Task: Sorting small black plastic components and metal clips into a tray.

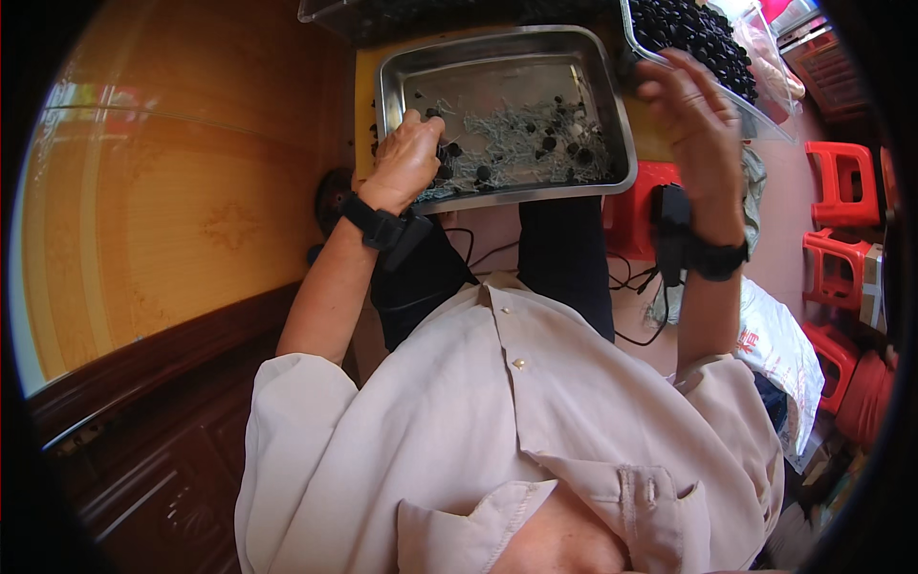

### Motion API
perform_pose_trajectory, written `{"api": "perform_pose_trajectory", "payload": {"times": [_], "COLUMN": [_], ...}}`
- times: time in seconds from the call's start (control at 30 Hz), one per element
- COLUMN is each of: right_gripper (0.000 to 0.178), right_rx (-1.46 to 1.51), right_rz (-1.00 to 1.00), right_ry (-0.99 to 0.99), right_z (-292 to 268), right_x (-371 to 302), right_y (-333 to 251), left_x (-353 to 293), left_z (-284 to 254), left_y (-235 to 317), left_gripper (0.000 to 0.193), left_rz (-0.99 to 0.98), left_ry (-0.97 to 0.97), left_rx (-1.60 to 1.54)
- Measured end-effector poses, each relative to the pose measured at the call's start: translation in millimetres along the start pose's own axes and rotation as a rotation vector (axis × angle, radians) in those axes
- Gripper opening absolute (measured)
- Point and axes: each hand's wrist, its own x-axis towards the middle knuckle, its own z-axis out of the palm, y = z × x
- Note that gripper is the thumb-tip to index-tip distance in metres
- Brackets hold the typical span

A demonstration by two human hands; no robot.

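A shallow metal tray lies in front of me, holding many thin screw-like pieces and scattered small round black parts. Over its left side, my left hand has its fingers drawn together in a pinch; whatever may be between them is hidden. My right hand is raised beyond the tray's right rim, its fingers apart and slightly blurred, with nothing seen in it. Close by that hand stands a clear bin heaped with round black parts.
Yellow board shows under the tray. A wooden panel rises along my left. Red stools stand at the right. Black cables hang below the tray, and a white plastic bag lies beside my right arm.
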Motion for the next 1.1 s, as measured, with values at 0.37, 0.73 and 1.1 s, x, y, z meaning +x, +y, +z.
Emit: {"api": "perform_pose_trajectory", "payload": {"times": [0.37, 0.73, 1.1], "right_gripper": [0.019, 0.012, 0.007], "right_rx": [-1.415, -1.287, -0.792], "right_rz": [-0.161, -0.149, -0.101], "right_ry": [-0.482, -0.408, -0.110], "right_z": [66, 61, 69], "right_x": [-31, -24, -35], "right_y": [96, 106, 100], "left_x": [3, -1, -17], "left_z": [-5, -4, -15], "left_y": [-2, 2, 37], "left_gripper": [0.018, 0.018, 0.016], "left_rz": [0.043, -0.095, -0.419], "left_ry": [0.104, -0.069, -0.261], "left_rx": [-0.035, -0.531, -1.706]}}
